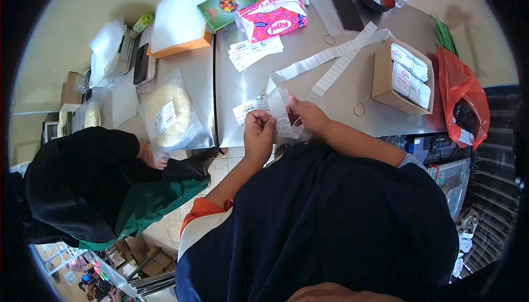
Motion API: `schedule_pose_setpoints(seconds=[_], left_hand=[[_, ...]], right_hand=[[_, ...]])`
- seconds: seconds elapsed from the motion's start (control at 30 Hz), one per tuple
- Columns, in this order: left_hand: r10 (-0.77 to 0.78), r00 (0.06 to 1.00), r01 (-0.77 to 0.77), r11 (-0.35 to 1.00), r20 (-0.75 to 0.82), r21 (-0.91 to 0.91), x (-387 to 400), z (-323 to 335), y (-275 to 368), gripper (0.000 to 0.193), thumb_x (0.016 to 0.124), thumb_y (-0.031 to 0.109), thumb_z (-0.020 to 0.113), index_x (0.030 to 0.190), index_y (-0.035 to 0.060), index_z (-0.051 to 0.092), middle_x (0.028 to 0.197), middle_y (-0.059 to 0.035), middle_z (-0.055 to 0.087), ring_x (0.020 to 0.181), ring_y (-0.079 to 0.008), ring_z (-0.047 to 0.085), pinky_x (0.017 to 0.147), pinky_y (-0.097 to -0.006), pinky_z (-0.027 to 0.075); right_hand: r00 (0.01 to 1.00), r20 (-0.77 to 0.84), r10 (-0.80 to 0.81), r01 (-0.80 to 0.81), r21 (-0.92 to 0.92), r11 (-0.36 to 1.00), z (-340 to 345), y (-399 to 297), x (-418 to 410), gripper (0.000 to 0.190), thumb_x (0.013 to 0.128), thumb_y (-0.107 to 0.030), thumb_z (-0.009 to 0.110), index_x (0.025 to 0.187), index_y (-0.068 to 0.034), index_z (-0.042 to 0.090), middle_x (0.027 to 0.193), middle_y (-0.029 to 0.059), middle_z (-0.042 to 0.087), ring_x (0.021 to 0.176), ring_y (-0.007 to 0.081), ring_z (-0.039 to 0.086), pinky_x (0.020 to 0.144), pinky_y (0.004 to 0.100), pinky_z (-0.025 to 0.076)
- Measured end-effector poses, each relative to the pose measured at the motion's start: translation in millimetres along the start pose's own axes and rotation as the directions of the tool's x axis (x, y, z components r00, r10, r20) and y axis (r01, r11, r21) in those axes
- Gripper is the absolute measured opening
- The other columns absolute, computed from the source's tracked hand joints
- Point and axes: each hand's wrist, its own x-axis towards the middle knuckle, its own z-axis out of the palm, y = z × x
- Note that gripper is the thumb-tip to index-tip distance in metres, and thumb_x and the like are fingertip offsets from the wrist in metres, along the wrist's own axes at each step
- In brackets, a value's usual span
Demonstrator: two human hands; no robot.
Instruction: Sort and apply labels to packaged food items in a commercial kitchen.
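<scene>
My left hand (pixel 259 133) pinches the near end of a long strip of small white printed stickers (pixel 282 117) at the table's front edge. On its right side, my right hand (pixel 306 114) has its fingers at the same strip; exactly what they grip is partly hidden. The strip runs back across the steel table and crosses another stretch of stickers (pixel 330 80). Just beyond my left hand lie printed label cards (pixel 250 108). More such cards (pixel 248 55) are fanned out below a pink tissue pack (pixel 272 18).
An open cardboard box (pixel 382 77) of banded labels and a red plastic bag (pixel 463 91) stand right. Rubber bands (pixel 359 110), a phone (pixel 347 12) and a bowl (pixel 368 1) lie farther back. At left, a co-worker's hand (pixel 153 158) is by a bagged stack of pale flat rounds (pixel 169 112).
</scene>
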Motion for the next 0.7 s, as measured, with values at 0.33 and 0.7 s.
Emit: schedule_pose_setpoints(seconds=[0.33, 0.7], left_hand=[[0.560, 0.741, -0.589, 0.275, 0.371, 0.760, -7.5, 7.2, 30.3, 0.019, 0.071, 0.012, 0.071, 0.087, 0.0089, 0.062, 0.087, -0.0108, 0.054, 0.082, -0.0299, 0.051, 0.071, -0.0394, 0.040], [0.488, 0.765, -0.595, 0.285, 0.421, 0.751, -5.2, 11.0, 40.1, 0.018, 0.070, 0.010, 0.071, 0.084, 0.0065, 0.061, 0.086, -0.0089, 0.053, 0.082, -0.0289, 0.051, 0.071, -0.0394, 0.040]], right_hand=[[0.988, -0.041, -0.151, 0.126, -0.364, 0.923, -7.4, 19.5, 2.3, 0.043, 0.085, -0.040, 0.057, 0.075, 0.001, 0.064, 0.063, 0.0082, 0.058, 0.060, 0.0166, 0.054, 0.060, 0.0328, 0.043], [0.989, -0.045, -0.141, 0.116, -0.359, 0.926, -9.2, 23.1, -6.3, 0.030, 0.087, -0.030, 0.060, 0.074, -0.003, 0.062, 0.066, 0.0014, 0.055, 0.063, 0.0098, 0.049, 0.058, 0.0268, 0.041]])
